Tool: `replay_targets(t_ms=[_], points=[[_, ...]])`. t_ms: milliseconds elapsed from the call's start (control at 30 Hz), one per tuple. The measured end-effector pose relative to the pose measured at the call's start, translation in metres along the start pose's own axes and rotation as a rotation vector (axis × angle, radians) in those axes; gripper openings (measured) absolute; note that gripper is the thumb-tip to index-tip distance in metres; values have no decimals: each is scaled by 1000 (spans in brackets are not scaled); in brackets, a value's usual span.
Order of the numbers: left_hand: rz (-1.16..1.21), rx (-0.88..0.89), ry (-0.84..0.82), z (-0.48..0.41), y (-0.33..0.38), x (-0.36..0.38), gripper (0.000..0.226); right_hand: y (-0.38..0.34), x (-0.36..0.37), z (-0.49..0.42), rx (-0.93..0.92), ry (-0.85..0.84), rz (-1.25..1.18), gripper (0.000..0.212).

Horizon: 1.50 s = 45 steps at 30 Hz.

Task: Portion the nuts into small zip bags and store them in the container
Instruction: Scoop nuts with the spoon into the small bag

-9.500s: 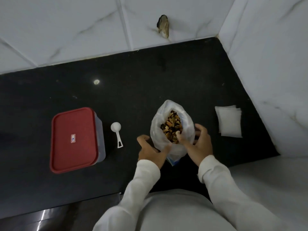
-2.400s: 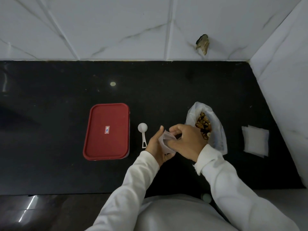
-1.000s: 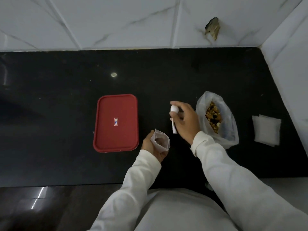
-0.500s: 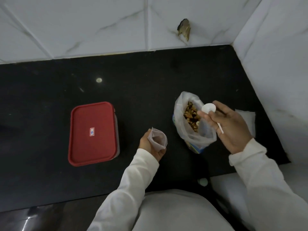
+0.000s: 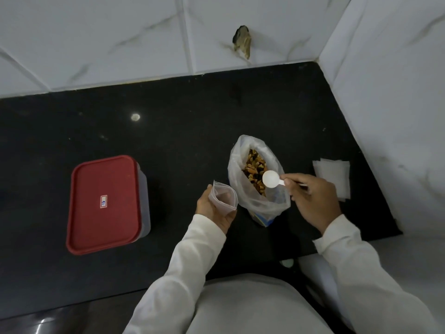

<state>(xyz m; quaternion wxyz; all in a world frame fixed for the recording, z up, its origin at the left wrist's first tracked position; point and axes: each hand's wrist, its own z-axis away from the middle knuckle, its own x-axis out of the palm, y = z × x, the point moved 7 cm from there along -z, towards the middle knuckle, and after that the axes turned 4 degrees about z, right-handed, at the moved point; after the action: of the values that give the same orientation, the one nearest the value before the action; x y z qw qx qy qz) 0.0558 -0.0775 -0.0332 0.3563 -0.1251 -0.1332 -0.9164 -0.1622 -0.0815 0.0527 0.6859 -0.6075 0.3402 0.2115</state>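
Zero portions bagged, I judge: left hand (image 5: 213, 209) grips an open zip bag (image 5: 224, 197) beside the nut bag (image 5: 255, 198), right hand (image 5: 313, 201) pinches the empty scoop (image 5: 271, 179) above it; container (image 5: 103, 203) lidded.

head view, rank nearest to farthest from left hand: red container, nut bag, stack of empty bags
1. nut bag, just right of the left hand
2. red container, on its left
3. stack of empty bags, far right

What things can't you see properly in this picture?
Head view:
- Inside the container: the red lid covers it.
- The lid's label: too small to read.
- The scoop handle's end: hidden in the right hand.
- How many spare zip bags: stacked flat, cannot count.
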Motion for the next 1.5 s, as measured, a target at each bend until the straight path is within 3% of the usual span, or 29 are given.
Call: replay_targets(t_ms=[300, 467, 733, 833, 933, 1133, 1267, 1400, 1500], points=[[68, 67, -76, 8, 1, 23, 44, -20, 19, -35, -276, 62, 207, 19], [109, 70, -64, 3, 0, 19, 46, -23, 45, -55, -398, -18, 459, 38], [103, 110, -95, 1, 0, 16, 40, -32, 50, -51, -518, -134, 482, 44], [86, 126, -110, 4, 1, 17, 27, -31, 46, -48, -526, -151, 528, 41], [40, 22, -213, 12, -4, 25, 39, -26, 43, -46, -507, -135, 598, 47], [-72, 14, -389, 22, -15, 51, 41, -29, 72, -31, -505, -206, 578, 44], [-15, 4, -320, 18, -14, 49, 28, -33, 71, -29, -493, -222, 531, 38], [-8, 8, -257, 7, -11, 39, 29, -39, 51, -31, -492, -207, 542, 41], [-54, -1, -236, 2, -11, 37, 35, -30, 47, -35, -330, -235, 467, 27]])
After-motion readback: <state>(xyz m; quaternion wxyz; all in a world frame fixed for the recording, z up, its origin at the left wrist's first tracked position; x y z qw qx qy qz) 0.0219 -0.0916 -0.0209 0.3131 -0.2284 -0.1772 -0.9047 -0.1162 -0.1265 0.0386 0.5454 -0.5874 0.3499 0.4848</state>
